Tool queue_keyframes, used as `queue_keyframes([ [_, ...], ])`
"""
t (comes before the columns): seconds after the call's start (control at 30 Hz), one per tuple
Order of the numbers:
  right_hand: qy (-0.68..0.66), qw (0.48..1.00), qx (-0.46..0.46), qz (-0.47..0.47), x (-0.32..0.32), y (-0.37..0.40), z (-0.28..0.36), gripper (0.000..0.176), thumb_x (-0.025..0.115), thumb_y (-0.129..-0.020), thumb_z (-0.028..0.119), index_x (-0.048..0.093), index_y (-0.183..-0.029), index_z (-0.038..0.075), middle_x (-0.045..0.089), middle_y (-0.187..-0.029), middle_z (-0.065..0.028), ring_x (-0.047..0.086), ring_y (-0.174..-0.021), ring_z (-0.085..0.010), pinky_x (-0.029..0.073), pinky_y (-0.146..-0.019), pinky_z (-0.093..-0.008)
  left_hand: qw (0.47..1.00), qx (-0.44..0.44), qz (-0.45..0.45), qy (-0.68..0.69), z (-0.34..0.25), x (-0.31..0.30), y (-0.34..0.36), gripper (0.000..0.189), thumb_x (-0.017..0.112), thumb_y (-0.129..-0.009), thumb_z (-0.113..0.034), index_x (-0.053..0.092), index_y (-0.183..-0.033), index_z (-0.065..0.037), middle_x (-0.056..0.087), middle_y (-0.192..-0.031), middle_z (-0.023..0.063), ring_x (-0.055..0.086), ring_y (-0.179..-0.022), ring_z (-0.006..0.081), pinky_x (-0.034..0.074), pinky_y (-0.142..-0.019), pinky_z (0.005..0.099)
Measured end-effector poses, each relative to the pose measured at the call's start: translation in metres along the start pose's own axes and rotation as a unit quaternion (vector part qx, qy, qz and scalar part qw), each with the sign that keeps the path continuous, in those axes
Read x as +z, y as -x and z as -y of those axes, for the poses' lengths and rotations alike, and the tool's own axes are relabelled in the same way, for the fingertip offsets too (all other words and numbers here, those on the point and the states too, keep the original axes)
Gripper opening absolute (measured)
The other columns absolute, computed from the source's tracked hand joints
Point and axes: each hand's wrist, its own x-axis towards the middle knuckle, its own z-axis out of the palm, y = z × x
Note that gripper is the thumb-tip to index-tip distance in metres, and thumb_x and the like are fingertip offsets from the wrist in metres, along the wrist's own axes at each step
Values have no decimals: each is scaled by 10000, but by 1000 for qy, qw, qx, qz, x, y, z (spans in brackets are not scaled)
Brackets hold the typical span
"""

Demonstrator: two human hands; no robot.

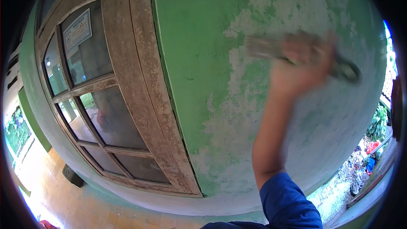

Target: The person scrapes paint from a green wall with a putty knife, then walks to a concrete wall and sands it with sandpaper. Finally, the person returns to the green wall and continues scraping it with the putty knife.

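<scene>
My right hand [303, 61] is raised against the wall, with its fingers wrapped round a scraper [263, 47]. Both hand and tool are smeared by motion. The scraper's flat, wide blade points left, toward the edge of the green paint, and its dark rounded handle end sticks out to the right of my fist. Behind it the wall [190, 55] has green paint on the left and pale, patchy bare areas around my forearm. My left hand is out of the frame.
Left of the painted wall stands a worn wooden window frame [146, 80] with glass panes and a paper notice [77, 29]. Yellowish floor tiles [55, 174] run below, with a dark block [73, 176] on them. Plants [377, 123] and rubble show at the far right.
</scene>
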Motion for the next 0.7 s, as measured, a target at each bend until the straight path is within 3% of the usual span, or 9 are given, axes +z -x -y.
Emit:
queue_keyframes([
  [0.07, 32, 997, 51, -40, 4, 3, -9, 328, 497, -914, 245, 383, -617, 164, 269, -496, 49, 256, -425, -85, 259, -449, -249, 1000, -7, -6, -4, 3, -6, 2, 231, 655, -702, -206, 534, -743, -13, 567, -596, 78, 573, -556, 196, 454, -578, 361],
  [0.27, -6, 997, -66, 33, 7, 2, 23, 301, 514, -907, 228, 352, -662, 161, 251, -504, 55, 262, -433, -76, 243, -446, -240, 999, -23, -25, 6, 1, 6, -3, 225, 660, -690, -191, 533, -721, -8, 564, -595, 77, 569, -552, 187, 454, -561, 349],
  [0.33, 110, 990, -45, -75, 8, 1, 2, 275, 508, -910, 218, 361, -684, 164, 262, -500, 49, 266, -429, -75, 248, -449, -234, 999, -32, -29, 5, 9, 6, 2, 223, 661, -687, -186, 532, -714, -7, 562, -594, 77, 568, -551, 185, 453, -556, 345],
  [0.37, 110, 990, -44, -74, 9, 1, 4, 275, 508, -910, 218, 361, -684, 164, 262, -500, 49, 266, -429, -75, 248, -449, -234, 999, -36, -30, 5, 12, 6, 4, 222, 662, -685, -184, 532, -710, -6, 562, -594, 77, 568, -550, 183, 453, -553, 343],
  [0.43, 46, 998, -2, -36, 10, -1, 15, 274, 523, -903, 214, 364, -685, 166, 264, -500, 45, 268, -429, -77, 250, -448, -235, 999, -42, -35, 5, 16, 7, 2, 220, 664, -681, -179, 532, -703, -4, 561, -593, 77, 566, -549, 181, 453, -548, 339],
  [0.57, -46, 998, -31, 15, 3, -6, 32, 279, 537, -894, 215, 360, -685, 165, 236, -503, 43, 249, -433, -82, 249, -450, -242, 997, -60, -45, 2, 14, 4, 11, 216, 667, -673, -169, 531, -689, -1, 559, -592, 76, 564, -546, 175, 453, -536, 332],
  [0.63, 166, 980, -34, -100, 12, 0, -3, 280, 554, -882, 222, 362, -686, 161, 228, -511, 38, 240, -437, -89, 256, -454, -250, 996, -75, -47, -7, 25, -3, 24, 215, 669, -669, -164, 531, -681, 0, 558, -592, 76, 563, -545, 173, 452, -531, 328],
  [0.7, 118, 991, 4, -69, 11, 0, -4, 274, 553, -881, 219, 365, -690, 158, 236, -515, 34, 242, -440, -92, 259, -456, -252, 995, -88, -49, -19, 45, -18, 35, 213, 671, -665, -159, 531, -674, 2, 557, -591, 76, 562, -544, 170, 452, -525, 324],
])
